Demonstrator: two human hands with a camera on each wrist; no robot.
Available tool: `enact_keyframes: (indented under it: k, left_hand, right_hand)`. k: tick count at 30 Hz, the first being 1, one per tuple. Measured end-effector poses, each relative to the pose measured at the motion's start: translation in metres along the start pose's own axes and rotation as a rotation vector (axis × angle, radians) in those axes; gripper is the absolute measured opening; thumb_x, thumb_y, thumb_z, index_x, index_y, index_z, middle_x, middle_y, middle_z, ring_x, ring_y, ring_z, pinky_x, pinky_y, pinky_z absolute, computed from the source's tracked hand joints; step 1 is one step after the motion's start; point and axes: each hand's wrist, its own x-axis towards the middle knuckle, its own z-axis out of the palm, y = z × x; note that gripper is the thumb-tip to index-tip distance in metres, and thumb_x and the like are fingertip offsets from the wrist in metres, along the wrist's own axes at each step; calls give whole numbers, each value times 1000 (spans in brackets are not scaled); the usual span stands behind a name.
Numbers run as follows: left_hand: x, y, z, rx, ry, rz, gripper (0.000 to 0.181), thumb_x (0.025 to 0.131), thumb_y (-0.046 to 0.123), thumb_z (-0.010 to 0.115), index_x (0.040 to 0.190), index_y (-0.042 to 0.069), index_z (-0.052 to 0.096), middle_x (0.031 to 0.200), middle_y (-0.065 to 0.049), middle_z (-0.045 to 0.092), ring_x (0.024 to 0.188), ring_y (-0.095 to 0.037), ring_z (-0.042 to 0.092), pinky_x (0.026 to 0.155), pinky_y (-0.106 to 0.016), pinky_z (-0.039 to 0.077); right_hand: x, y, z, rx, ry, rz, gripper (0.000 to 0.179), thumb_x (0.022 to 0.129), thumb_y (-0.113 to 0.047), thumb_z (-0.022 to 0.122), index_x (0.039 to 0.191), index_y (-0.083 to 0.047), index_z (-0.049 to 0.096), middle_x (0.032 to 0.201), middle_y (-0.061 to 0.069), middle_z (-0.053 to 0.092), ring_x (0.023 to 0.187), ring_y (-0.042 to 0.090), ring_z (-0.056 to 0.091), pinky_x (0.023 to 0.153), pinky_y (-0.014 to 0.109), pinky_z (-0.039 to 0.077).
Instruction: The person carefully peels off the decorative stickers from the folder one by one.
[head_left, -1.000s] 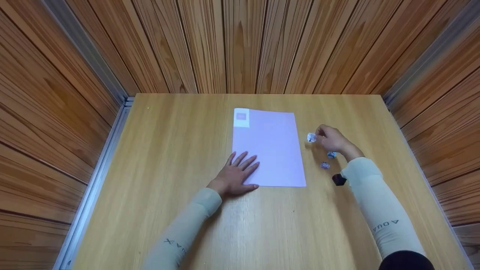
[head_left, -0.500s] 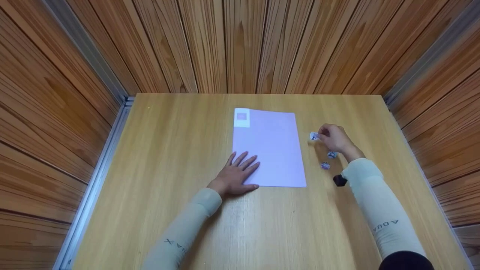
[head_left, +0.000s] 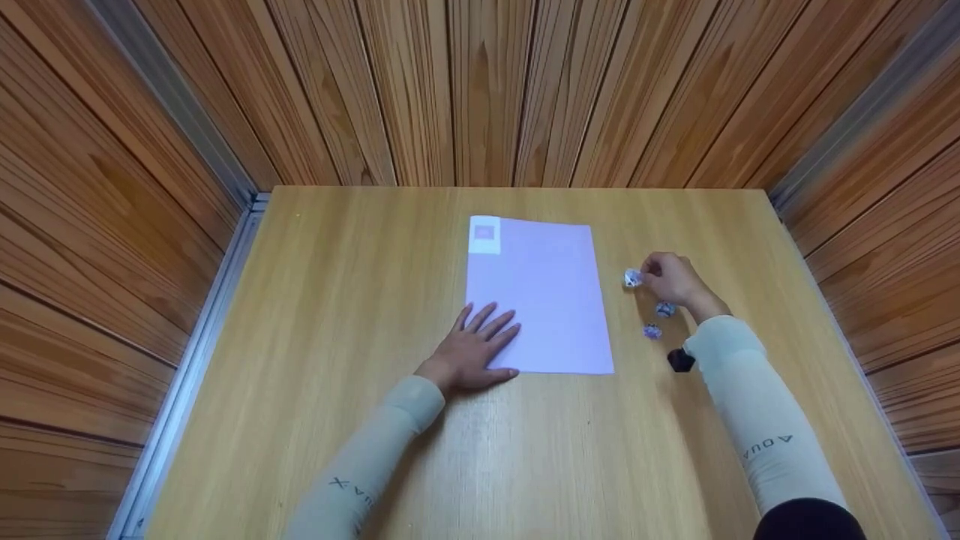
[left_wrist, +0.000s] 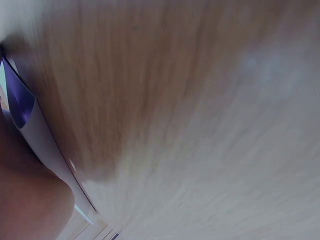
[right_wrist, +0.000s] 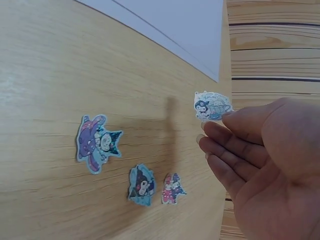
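Observation:
A lilac folder with a white label at its top left corner lies on the wooden table. My left hand rests with spread fingers on its lower left corner; the left wrist view catches part of that hand beside the folder's edge. To the right of the folder, my right hand pinches a small cartoon sticker between thumb and forefinger, raised over the table. Below it lie three more cut-out stickers: a purple one, a blue one and a pink one.
The table is backed by a wood-plank wall, with plank walls on both sides too. A metal rail runs along its left edge. A black wrist camera sticks out by the right sleeve.
My right hand has drifted slightly right, away from the folder, and the pinched sticker has turned a little. The left hand stays where it was.

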Motion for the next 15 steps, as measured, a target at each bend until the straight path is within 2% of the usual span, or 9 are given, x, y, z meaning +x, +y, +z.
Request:
enact_keyframes:
  k: [4,11,15]
  left_hand:
    - [0,1,-1,-7,2,0,82,99,69,40,165,24,21,173,0,12,159,-32,3,125,-60,2]
    - [0,0,0,8,-18,-8,82,99,70,38,165,26,20,173,1,11,159,-30,2,125,-59,1]
    - [0,-1,0,5,-13,-6,82,99,70,39,165,26,20,173,1,11,159,-30,2,125,-59,1]
  right_hand:
    - [2,3,1,-10,-15,24,24,107,-15,50,121,3,59,111,20,58,99,32,56,85,42,50]
    - [5,6,4,-41,-28,30,25,106,-13,51,120,6,58,106,21,59,93,31,57,78,38,50]
    - [7,7,6,-49,-40,34,26,106,-13,50,121,7,58,107,21,58,95,32,56,80,40,49]
